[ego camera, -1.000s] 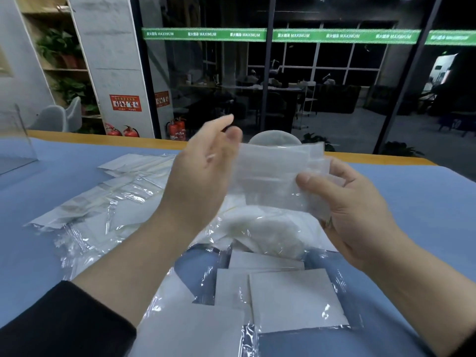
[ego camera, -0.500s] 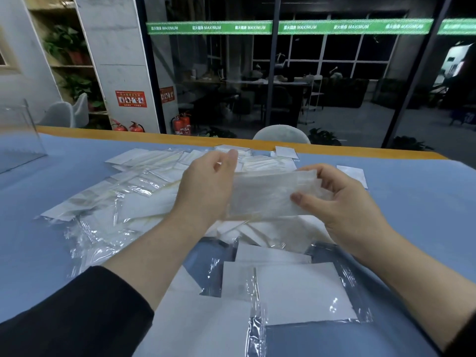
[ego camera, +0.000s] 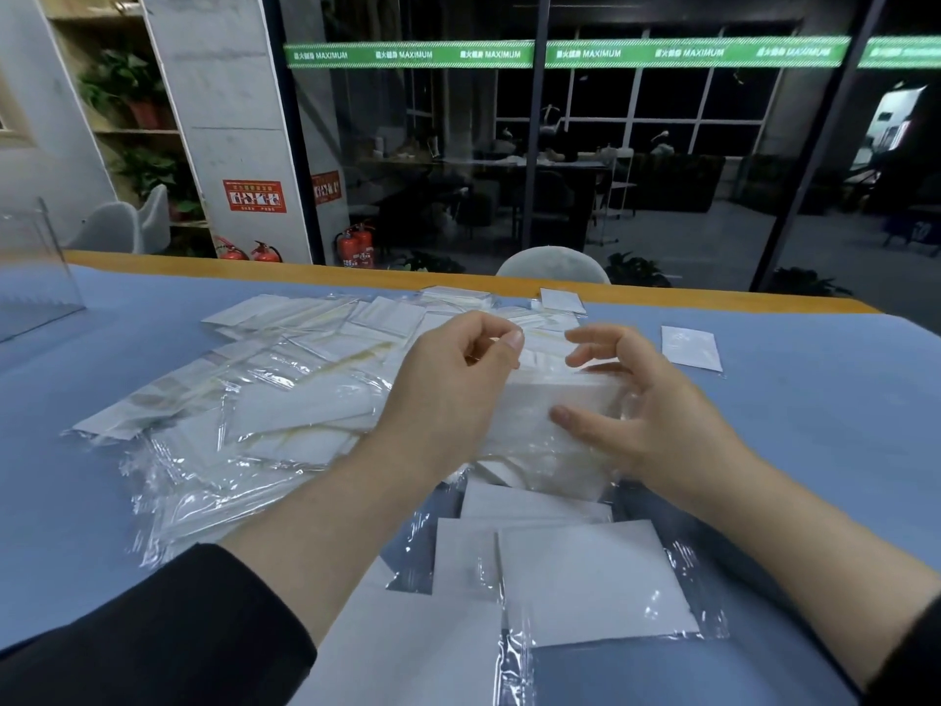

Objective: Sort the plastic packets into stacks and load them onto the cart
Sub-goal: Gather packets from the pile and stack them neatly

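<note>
A clear plastic packet (ego camera: 555,405) with a white insert is being kept low over the scattered pile of packets (ego camera: 285,400) on the blue table (ego camera: 814,425), its long axis running left to right between the two hands. The packet's right end is lying just under the right hand (ego camera: 646,405), whose fingers are spread and only loosely curved above it, thumb beside its near edge, so nothing is being gripped there. The left hand (ego camera: 453,394) is being held curled at the packet's left end; whether that edge is being pinched cannot be told. Both hands are equally near. Squared packets (ego camera: 585,578) are lying nearer the body; no cart is being shown.
</note>
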{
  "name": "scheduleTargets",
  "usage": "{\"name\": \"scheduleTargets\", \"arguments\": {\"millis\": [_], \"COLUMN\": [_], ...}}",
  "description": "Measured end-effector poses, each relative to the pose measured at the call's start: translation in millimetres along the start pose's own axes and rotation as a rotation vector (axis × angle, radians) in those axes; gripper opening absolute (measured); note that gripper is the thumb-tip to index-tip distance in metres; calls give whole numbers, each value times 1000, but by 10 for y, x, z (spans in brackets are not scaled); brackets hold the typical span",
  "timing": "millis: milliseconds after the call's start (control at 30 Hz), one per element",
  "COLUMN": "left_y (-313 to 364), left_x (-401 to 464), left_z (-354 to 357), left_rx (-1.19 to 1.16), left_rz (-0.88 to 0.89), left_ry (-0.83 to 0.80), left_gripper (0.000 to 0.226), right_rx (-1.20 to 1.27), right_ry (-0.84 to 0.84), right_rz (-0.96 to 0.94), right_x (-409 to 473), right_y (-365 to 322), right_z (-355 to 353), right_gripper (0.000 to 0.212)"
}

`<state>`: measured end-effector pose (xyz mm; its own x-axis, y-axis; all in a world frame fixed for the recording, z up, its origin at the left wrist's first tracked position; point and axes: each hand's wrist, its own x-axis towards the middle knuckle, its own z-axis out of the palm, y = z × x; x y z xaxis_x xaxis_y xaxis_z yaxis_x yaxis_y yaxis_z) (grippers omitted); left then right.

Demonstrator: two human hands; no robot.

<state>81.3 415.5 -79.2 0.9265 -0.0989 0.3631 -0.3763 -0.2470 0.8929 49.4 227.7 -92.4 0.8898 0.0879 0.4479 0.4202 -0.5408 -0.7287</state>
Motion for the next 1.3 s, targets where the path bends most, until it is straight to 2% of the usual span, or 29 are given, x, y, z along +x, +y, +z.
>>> {"name": "scheduleTargets", "arguments": {"millis": [133,200,267,367,467,533,600,667,733,800,1033,1167,1300], "left_y": [30,71,113,126,109,98,99,107,117,117,91,40,-28], "left_x": [-41,-36,1,40,72,122,179,211,213,205,217,242,289], "left_z": [14,-71,-195,-281,-301,-371,-470,-538,-554,-548,-572,-596,-622], "left_rx": [99,131,300,475,410,354,319,331,349,346,410,424,433], "left_rz": [85,113,137,131,118,109,112,115,108,112,128,105,115], "left_ry": [-144,-205,-271,-326,-243,-113,30,116,147,152,218,230,239], "left_gripper": [23,19,12,18,15,12,9,10,13,16,28,29,31], "right_rx": [-31,-40,-30,-7,107,180,80,-101,-269,-372,-446,-621,-797], "right_ry": [-64,11,100,135,147,254,293,136,-89,-198,-88,-182,-344], "right_rz": [1,-25,-52,-53,-56,-24,41,90,136,168,190,90,102], "right_x": [-22,-9,1,5,16,51,76,60,16,0,238,743,1359], "right_y": [-33,-47,-59,-58,-110,-107,-86,-41,-50,-76,-101,-72,101], "right_z": [46,30,-7,-24,-30,-81,-151,-199,-204,-204,-191,-126,-40], "right_gripper": [40,37,34,34,33,33,26,25,35,40,49,57,64]}}
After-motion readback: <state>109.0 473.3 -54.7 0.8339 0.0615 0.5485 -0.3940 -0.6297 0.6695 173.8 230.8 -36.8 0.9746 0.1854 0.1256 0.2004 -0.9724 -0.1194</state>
